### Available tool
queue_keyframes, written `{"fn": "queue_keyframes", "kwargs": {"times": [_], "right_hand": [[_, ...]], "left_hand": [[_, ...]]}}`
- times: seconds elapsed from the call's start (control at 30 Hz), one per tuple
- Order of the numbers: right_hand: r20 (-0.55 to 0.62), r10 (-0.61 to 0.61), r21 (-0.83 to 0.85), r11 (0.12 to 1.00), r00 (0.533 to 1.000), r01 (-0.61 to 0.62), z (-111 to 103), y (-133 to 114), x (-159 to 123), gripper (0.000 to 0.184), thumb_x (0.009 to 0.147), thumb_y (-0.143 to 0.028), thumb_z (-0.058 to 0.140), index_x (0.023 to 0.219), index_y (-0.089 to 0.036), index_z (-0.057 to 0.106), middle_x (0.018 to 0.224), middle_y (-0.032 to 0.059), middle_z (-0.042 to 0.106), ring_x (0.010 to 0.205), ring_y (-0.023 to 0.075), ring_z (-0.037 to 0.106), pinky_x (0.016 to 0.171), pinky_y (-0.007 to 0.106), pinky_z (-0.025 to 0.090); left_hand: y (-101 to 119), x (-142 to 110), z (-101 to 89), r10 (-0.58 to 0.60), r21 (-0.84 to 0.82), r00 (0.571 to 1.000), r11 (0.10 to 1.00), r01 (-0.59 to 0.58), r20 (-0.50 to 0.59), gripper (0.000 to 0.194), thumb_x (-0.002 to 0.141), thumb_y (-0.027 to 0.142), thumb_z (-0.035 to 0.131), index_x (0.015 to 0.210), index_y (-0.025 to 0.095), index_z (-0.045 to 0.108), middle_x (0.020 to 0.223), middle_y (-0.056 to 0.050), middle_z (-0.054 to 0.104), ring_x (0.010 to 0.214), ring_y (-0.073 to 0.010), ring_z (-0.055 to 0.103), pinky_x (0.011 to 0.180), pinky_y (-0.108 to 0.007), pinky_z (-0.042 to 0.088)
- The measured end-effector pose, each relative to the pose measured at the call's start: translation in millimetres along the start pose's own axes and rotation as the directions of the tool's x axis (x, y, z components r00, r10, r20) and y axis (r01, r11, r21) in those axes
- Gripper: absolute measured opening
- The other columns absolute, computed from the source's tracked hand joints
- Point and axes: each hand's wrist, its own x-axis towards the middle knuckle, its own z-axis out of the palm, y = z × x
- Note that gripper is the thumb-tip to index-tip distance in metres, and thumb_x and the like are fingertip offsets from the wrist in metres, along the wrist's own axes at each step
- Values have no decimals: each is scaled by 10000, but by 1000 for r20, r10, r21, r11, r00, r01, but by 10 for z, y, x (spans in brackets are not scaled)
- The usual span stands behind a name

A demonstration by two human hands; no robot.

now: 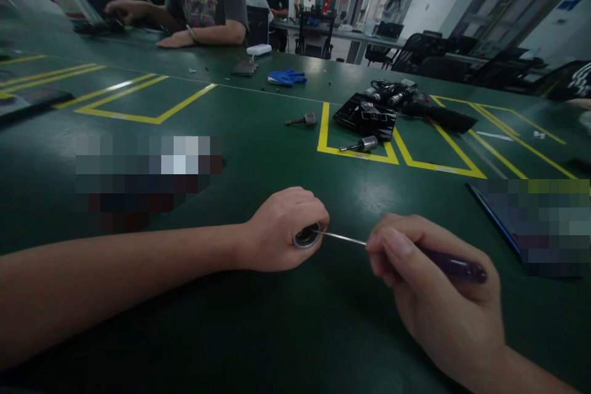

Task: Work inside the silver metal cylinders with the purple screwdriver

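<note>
My left hand [281, 231] is wrapped round a metal cylindrical part [305, 242]; its round, dark, hollow end faces me, while the rest is hidden in the fist. My right hand [438, 295] grips a screwdriver [459, 268] by its dark purple handle, thumb and fingers closed near the front. The thin bright shaft points left, and its tip reaches the mouth of the metal part. How deep the tip goes inside cannot be made out. Both hands are above the green table [277, 332].
Two metal parts with thin stems, one left [309, 119] and one right [368, 144], lie beyond my hands near a black plastic bag [364, 117]. Farther back is a blue glove [289, 77]. A blurred-out flat device [498, 221] lies right. A person [207, 6] sits across the table.
</note>
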Motion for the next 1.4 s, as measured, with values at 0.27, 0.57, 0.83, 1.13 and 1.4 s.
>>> {"fn": "queue_keyframes", "kwargs": {"times": [0.27, 0.57, 0.83, 1.13, 1.4], "right_hand": [[86, -97, -110, 988, 992, 106, 52, -43, 8, 198, 887, -189, 496, 732, -191, 619, 592, -31, 507, 533, 89, 450, 482, 234, 347], [114, -130, -151, 978, 985, 147, 59, -77, 31, 182, 866, -159, 496, 731, -192, 614, 583, -28, 519, 525, 90, 474, 475, 228, 369], [98, -198, -258, 941, 975, 217, 62, -161, 20, 196, 845, -120, 477, 693, -178, 587, 558, -23, 519, 510, 86, 501, 465, 218, 384], [58, -76, -206, 975, 995, 87, 54, -58, -2, 203, 864, -192, 511, 683, -182, 601, 576, -24, 525, 516, 87, 470, 475, 224, 366], [-26, 342, 240, 914, 939, -326, 96, -4, 65, 221, 787, -346, 620, 652, -174, 654, 523, -14, 534, 467, 80, 452, 405, 177, 343]], "left_hand": [[-16, -13, -9, 4, -9, 1000, 1000, -4, 16, 81, 776, 123, 527, 701, 147, 506, 663, -6, 558, 611, -119, 483, 600, -257, 384], [-17, 11, -4, 22, -12, 1000, 1000, -22, -3, 87, 764, 114, 522, 689, 152, 501, 641, -4, 550, 598, -123, 482, 591, -257, 378], [-24, 2, 1, 30, -7, 999, 1000, -30, 14, 73, 748, 100, 553, 708, 142, 510, 662, -8, 553, 615, -128, 477, 599, -265, 376], [-37, -6, 30, 31, -16, 1000, 999, -31, -2, 76, 740, 104, 549, 713, 153, 499, 674, -7, 563, 622, -127, 485, 604, -261, 373], [8, -14, -42, 15, -16, 1000, 1000, -15, -10, 66, 758, 120, 542, 714, 151, 503, 668, -5, 562, 615, -121, 495, 608, -255, 391]]}}
